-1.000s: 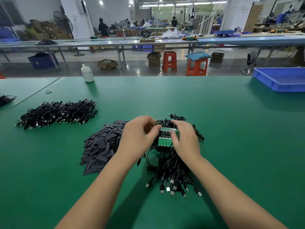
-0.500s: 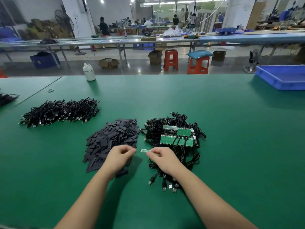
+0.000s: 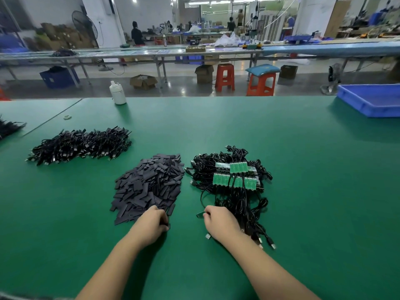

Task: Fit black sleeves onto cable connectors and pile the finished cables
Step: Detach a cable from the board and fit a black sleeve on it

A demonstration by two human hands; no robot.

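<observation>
Black sleeves (image 3: 149, 187): flat, matte, short rectangular strips, dark grey-black; one loose heap on green table (image 3: 303, 169), centre-left, too many to count; near edge of heap just touching left hand (image 3: 152, 224).

Unfinished cables (image 3: 233, 191): thin black leads w/ metal USB plugs at near end, small green circuit boards (image 3: 236, 175) at far end; one tangled pile just right of sleeve heap; boards lying in two rough rows on top, exact no. not countable; several plugs poking out toward viewer by right forearm.

Finished cables (image 3: 80, 145): one long low pile, black, far left, well apart from other two piles; count not possible; edge of another black bundle (image 3: 9, 128) at far-left frame edge.

Left hand: fingers curled, knuckles up, at near corner of sleeve heap; small dark piece (image 3: 168, 225) seen at fingertips, apparently a sleeve pinched, though mostly hidden.

Right hand (image 3: 220, 221): fingers curled, pinching one connector (image 3: 200, 214); small greenish-metal tip sticking out left of thumb, toward left hand; hands near but apart, gap of bare table between.

Also on table: one white bottle (image 3: 118, 94) at far edge; one blue tray (image 3: 372, 100) far right; one small ring-like item (image 3: 67, 117) far left, too small to ID.
</observation>
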